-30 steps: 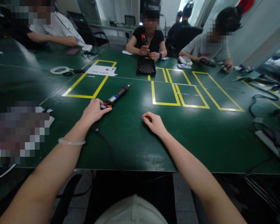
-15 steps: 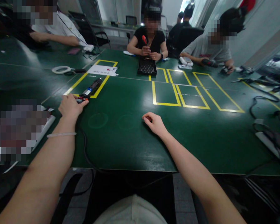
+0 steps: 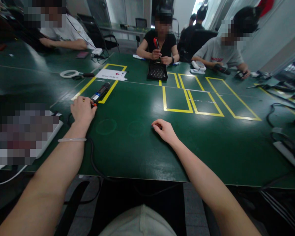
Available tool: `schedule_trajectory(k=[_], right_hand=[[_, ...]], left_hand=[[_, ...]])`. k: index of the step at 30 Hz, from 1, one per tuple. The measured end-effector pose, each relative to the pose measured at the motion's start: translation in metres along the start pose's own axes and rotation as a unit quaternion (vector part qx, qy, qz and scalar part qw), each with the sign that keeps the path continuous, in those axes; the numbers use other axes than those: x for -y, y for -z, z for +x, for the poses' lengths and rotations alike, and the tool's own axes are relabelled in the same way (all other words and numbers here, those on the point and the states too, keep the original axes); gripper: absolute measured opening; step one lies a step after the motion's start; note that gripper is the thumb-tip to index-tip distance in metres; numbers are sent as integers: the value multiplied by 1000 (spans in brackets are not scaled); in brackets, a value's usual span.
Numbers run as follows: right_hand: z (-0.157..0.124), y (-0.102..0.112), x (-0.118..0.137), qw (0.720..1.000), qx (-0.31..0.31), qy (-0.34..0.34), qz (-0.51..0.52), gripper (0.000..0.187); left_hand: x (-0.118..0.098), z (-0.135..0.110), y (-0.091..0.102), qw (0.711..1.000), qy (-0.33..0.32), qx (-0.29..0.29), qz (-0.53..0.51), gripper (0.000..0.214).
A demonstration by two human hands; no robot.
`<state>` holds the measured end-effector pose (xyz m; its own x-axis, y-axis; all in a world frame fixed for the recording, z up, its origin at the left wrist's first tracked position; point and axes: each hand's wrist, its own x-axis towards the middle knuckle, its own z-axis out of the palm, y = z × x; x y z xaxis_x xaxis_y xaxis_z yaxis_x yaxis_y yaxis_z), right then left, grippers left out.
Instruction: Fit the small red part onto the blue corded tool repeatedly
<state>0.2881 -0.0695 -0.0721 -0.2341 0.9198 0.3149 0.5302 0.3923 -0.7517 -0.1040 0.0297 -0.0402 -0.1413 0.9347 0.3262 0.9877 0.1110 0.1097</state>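
Observation:
My left hand (image 3: 83, 109) reaches out on the left, its fingers curled over the near end of a black tube-shaped tool (image 3: 101, 92) with a silver-and-blue label. The tool lies tilted within a yellow taped outline, its far end pointing away to the right. A small orange-red part (image 3: 94, 105) shows beside my thumb; the rest of that end is hidden by the hand. My right hand (image 3: 164, 131) rests loosely closed on the green table, and nothing shows in its fingers.
Yellow tape outlines (image 3: 178, 110) mark the green table (image 3: 137, 154). A printed sheet (image 3: 110, 74) and a white ring-shaped tool (image 3: 69, 74) lie beyond my left hand. A co-worker opposite holds a red-handled tool above a black tray (image 3: 157, 72). Cables (image 3: 272, 111) lie at the right.
The view shifts slightly, moving the scene right. My left hand's fingers now cover more of the tool's near end. My right hand stays in place on the table.

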Motion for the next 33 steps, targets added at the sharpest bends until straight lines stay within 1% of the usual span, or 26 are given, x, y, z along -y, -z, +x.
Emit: schedule_trajectory(k=[3,5,7,8,9,10,11,12,14,15,16,18,20,22,25,28,30,31,33], right_hand=[[0,-1,0,1000,2,3,-7,14],[1,-1,0,1000,3,3,-10,13],[1,-2,1,1000,5,2,-6,13],[1,-3,2,1000,5,2,0,13],[1,-3,3,1000,6,3,6,14],[1,-3,3,1000,7,4,14,14],[1,-4,4,1000,8,5,21,14],[1,-4,5,1000,11,9,26,14],[0,-4,6,999,22,15,43,15],[-1,-5,7,998,30,19,53,16],[-2,-6,8,997,39,25,64,18],[-2,-7,11,994,62,39,87,22],[-3,-9,14,990,86,52,102,28],[-3,-11,18,989,102,58,95,30],[-3,-13,21,988,118,66,70,19],[-3,-13,20,990,113,61,61,12],[-3,-13,19,991,102,45,72,12],[-3,-14,18,992,95,35,80,13],[-3,-14,17,992,85,17,93,14]], left_hand=[[1,1,0,1000,8,-15,-14,33],[-4,2,3,998,10,-37,-46,32],[-17,1,7,991,-1,-56,-122,32],[-27,0,10,982,-11,-47,-183,32],[-38,-3,13,967,-26,-21,-254,33],[-51,-7,17,943,-50,24,-328,34],[-65,-13,21,910,-78,83,-399,34],[-79,-20,25,874,-116,148,-449,36],[-103,-37,32,814,-187,265,-482,41],[-112,-45,35,792,-213,306,-484,44],[-120,-53,37,775,-233,339,-479,47],[-129,-66,37,756,-261,379,-465,53],[-134,-75,33,745,-281,401,-453,57],[-136,-80,29,733,-298,417,-448,59],[-138,-84,26,725,-319,425,-438,60],[-141,-86,26,724,-315,426,-443,59],[-142,-87,23,731,-301,419,-447,56],[-142,-87,21,740,-297,409,-444,53],[-143,-88,17,767,-302,375,-424,42]])
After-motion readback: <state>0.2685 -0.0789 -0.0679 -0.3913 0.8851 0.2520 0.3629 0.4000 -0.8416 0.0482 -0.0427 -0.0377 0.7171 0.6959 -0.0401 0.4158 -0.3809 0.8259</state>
